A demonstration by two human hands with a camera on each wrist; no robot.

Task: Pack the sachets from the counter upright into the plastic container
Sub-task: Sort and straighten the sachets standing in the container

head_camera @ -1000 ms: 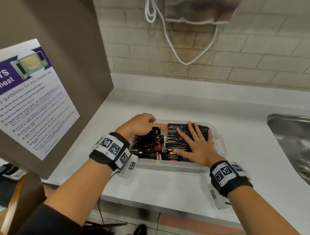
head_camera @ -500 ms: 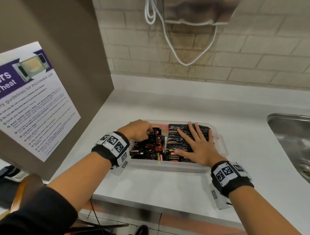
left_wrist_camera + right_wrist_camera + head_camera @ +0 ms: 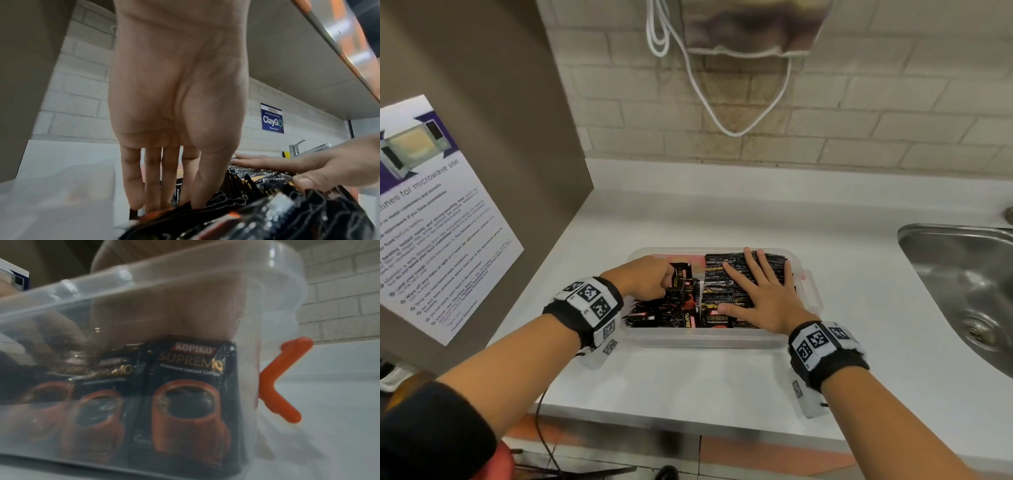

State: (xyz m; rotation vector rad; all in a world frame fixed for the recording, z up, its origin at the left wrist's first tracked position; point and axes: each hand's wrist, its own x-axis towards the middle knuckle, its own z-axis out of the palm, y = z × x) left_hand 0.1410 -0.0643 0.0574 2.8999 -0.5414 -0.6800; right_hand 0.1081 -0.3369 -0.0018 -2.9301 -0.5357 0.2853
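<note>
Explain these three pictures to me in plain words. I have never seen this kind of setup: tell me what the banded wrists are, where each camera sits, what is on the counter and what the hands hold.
There is no machine here: a person works with bare hands and wears marker bands and small cameras on both wrists. The wide picture comes from a head camera looking down at a white counter beside a steel sink. On the counter stands a clear plastic container packed with black coffee sachets.

The left hand reaches into the left part, its fingers among the sachets there; the left wrist picture looks along that palm. The right hand lies flat, fingers spread, on the right row. The right wrist picture looks through the container's wall at the sachets and an orange clip.
</note>
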